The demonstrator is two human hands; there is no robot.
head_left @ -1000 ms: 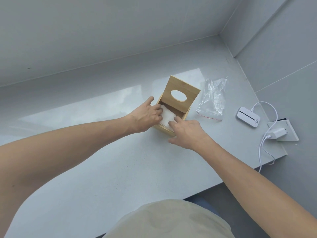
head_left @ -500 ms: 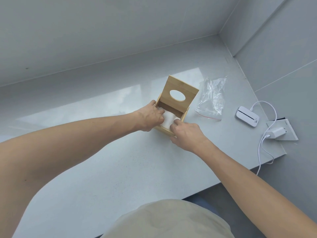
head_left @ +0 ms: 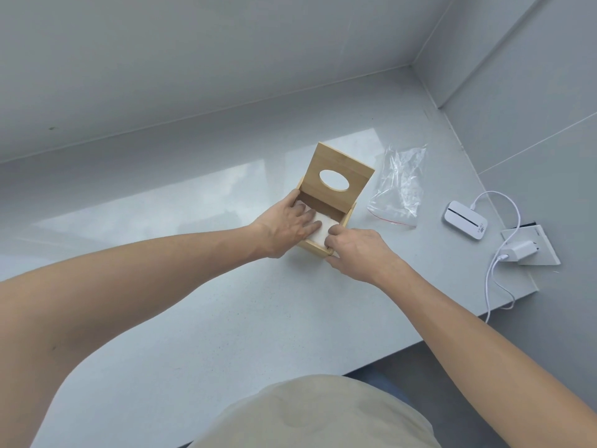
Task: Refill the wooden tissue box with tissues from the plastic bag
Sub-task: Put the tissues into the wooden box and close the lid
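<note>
Inside the wooden tissue box (head_left: 315, 246), tissues (head_left: 324, 228) lie under the flat left hand (head_left: 288, 225); right hand (head_left: 357, 252) pinches the box's near corner.

Square light-wood tissue box (head_left: 315, 245) stands on the pale grey speckled countertop (head_left: 226, 318), its hinged wooden lid with oval hole (head_left: 339, 176) raised upright at the box's far side; white folded tissues (head_left: 324, 229) lie inside the box; left hand (head_left: 286, 226) rests fingers flat on the tissues; right hand (head_left: 355, 250) touches the box's near right corner; clear crumpled plastic zip bag (head_left: 399, 185) lies right of the box, apart from it; small white rectangular device (head_left: 465, 220) with a white cable (head_left: 494, 286) lies farther right.
</note>
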